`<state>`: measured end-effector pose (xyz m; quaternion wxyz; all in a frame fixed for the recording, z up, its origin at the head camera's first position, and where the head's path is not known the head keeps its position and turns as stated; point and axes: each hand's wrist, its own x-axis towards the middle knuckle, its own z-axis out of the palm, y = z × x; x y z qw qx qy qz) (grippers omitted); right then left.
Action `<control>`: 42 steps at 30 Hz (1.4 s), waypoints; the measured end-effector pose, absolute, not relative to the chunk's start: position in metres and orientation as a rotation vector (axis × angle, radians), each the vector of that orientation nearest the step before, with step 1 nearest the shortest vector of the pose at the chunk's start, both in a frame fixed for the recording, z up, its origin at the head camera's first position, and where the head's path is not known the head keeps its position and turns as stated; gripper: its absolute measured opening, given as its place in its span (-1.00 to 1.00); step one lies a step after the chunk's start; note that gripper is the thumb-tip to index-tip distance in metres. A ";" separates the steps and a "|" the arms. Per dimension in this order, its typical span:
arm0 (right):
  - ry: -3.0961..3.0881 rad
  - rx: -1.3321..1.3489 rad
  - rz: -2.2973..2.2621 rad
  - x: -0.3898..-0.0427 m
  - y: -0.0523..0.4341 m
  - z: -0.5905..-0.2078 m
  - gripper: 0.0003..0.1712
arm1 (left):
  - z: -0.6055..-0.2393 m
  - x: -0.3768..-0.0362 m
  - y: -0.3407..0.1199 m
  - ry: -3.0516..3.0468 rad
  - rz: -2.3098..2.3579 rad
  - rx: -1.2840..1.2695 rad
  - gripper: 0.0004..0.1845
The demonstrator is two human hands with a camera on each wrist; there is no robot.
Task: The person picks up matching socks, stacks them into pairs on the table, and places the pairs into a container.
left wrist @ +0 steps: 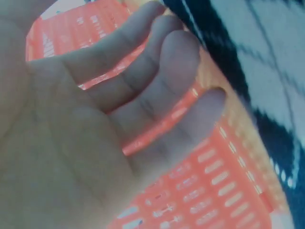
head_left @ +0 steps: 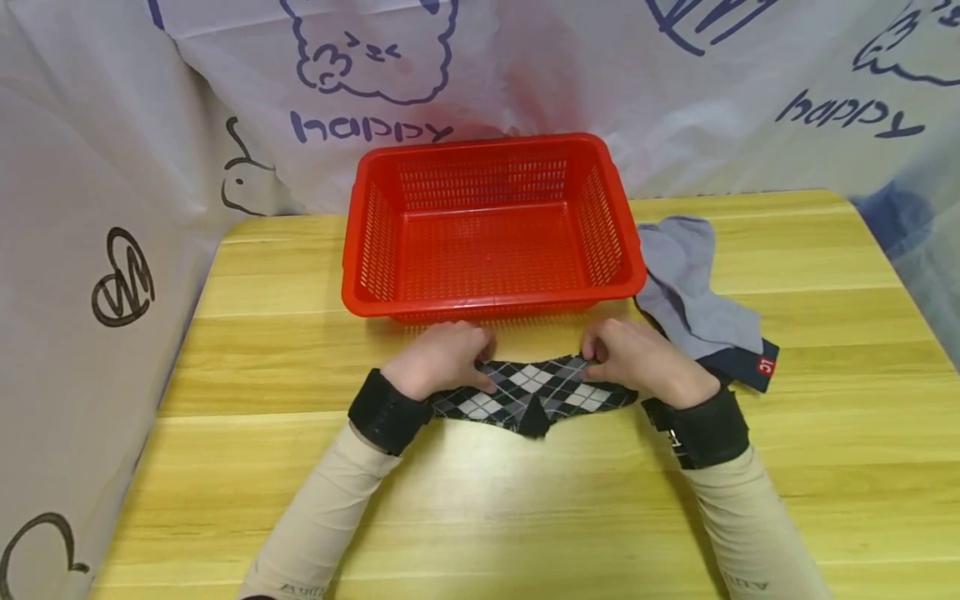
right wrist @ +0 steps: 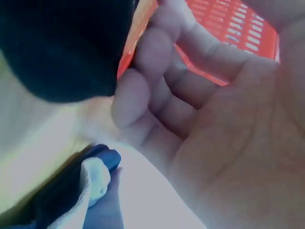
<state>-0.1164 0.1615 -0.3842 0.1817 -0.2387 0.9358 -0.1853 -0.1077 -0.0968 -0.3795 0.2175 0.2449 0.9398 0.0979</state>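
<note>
**Both hands on the argyle sock in front of the red basket**

We read "happy" in blue on the white printed backdrop sheet (head_left: pixel 375 125) behind the red slotted plastic basket (head_left: pixel 487 292), and a small red tag with white characters, too small to read, on the dark navy sock (head_left: pixel 750 365) right of the basket. Our left hand (head_left: pixel 442 358) and right hand (head_left: pixel 637 358) each pinch the far edge of the black, grey and white argyle sock (head_left: pixel 532 396), fingers curled in a closed grip. That sock lies flat on the wooden surface (head_left: pixel 225 333), just in front of the basket. A grey sock (head_left: pixel 690 283) lies beside the basket's right wall.
</note>
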 end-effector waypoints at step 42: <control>2.308 -1.043 -0.774 -0.094 0.154 -0.346 -0.87 | -0.328 -0.097 -0.133 2.331 0.519 1.030 -0.80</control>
